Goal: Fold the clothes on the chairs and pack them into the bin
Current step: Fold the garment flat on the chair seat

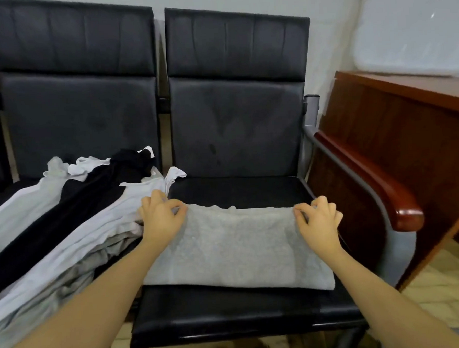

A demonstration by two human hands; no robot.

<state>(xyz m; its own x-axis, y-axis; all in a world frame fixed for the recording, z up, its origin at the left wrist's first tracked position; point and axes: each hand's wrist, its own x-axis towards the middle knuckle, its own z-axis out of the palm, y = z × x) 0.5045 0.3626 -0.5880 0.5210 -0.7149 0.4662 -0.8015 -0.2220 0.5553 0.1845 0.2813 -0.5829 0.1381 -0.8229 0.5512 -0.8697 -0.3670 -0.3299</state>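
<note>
- I count two black chairs in full view: the right chair (240,194) under my hands and the left chair (79,115) beside it, with a sliver of a third at the far left edge.
- One grey garment (235,250) lies folded flat on the seat of the right chair, covering its middle and near part — a strip of bare black seat shows in front of it and a wider band behind it, up to the backrest.
- My left hand (161,220) pinches the garment's far left corner, fingers curled and thumb closed on the cloth.
- My right hand (318,219) pinches the far right corner the same way, fingers bent around the edge.
- On the left chair sits one heap of clothes (65,217): I make out white, black and grey pieces, lying long and crumpled, but I cannot count them exactly. The heap spills over the seat's right edge and touches the grey garment's left side by my left hand.
- One wooden armrest (378,187) on a grey metal frame runs just beside the garment's right edge, leaving little room there.
- One brown wooden surface (406,116) stands past the armrest, with a white bundle on top.
- No bin shows in my view.
</note>
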